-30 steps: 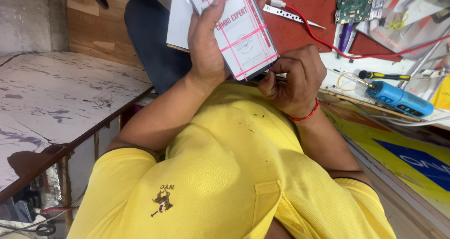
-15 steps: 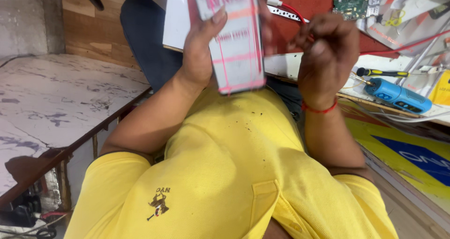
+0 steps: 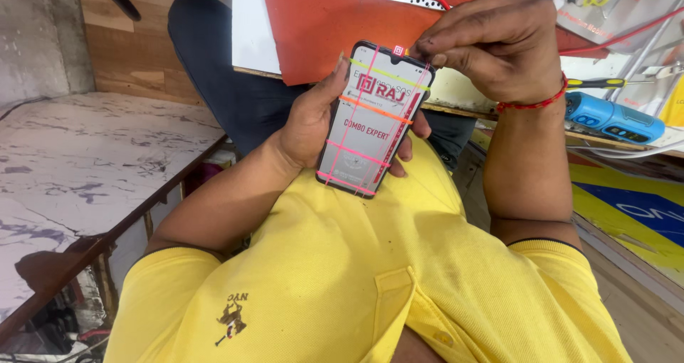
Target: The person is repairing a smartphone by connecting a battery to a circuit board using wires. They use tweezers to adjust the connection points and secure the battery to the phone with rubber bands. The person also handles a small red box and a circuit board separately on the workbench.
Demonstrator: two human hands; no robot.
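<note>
Over our lap: left hand (image 3: 310, 124) fingers wrapped around phone (image 3: 374, 117); right hand (image 3: 499, 46) fingertips pinching its top edge; white protective film, coloured bands.

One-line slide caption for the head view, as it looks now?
Left hand holds a phone screen panel bound with coloured rubber bands; right hand pinches its top edge above a red mat.

1. We hold a phone screen (image 3: 374, 117) in our left hand (image 3: 313, 121), up in front of our yellow shirt. It is a tall shape with round corners and a black edge. A white sticker with red marks covers it, and pink, orange and yellow bands cross it.
2. Our right hand (image 3: 499, 46) pinches a small pink tab (image 3: 398, 50) at its top edge.
3. A yellow and blue sign (image 3: 634, 213) lies low on the right.
</note>
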